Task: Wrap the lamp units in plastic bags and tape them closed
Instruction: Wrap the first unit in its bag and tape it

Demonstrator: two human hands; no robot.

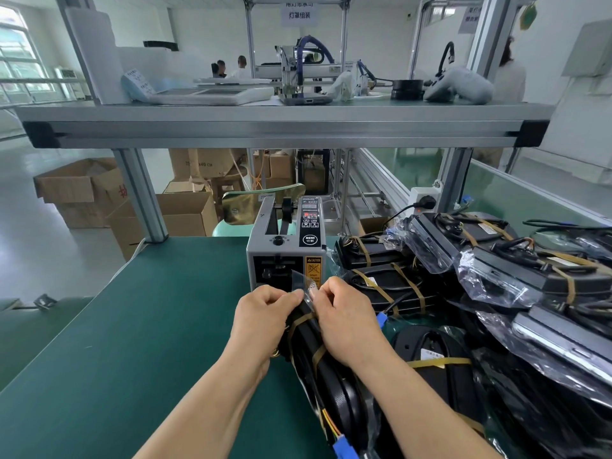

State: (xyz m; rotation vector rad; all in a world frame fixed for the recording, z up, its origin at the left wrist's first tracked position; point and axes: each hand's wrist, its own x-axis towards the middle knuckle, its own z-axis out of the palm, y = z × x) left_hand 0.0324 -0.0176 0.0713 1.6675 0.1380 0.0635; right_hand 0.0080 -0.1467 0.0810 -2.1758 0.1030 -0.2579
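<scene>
My left grip [265, 309] and right grip [344, 313] pinch clear tape [299, 281] between them; probably flimsy and sticky. Below them the lamp [344, 402] looks stiff, its bag [371, 422] slippery.

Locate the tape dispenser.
Head view, centre: the tape dispenser stands on the green table, just beyond the left hand and right hand, left of the bagged lamps.

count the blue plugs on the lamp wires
2. One blue plug is at the bottom edge, on the wires of the held lamp unit. A second blue plug is just right of the right hand. The bagged pile may hide more.
</scene>
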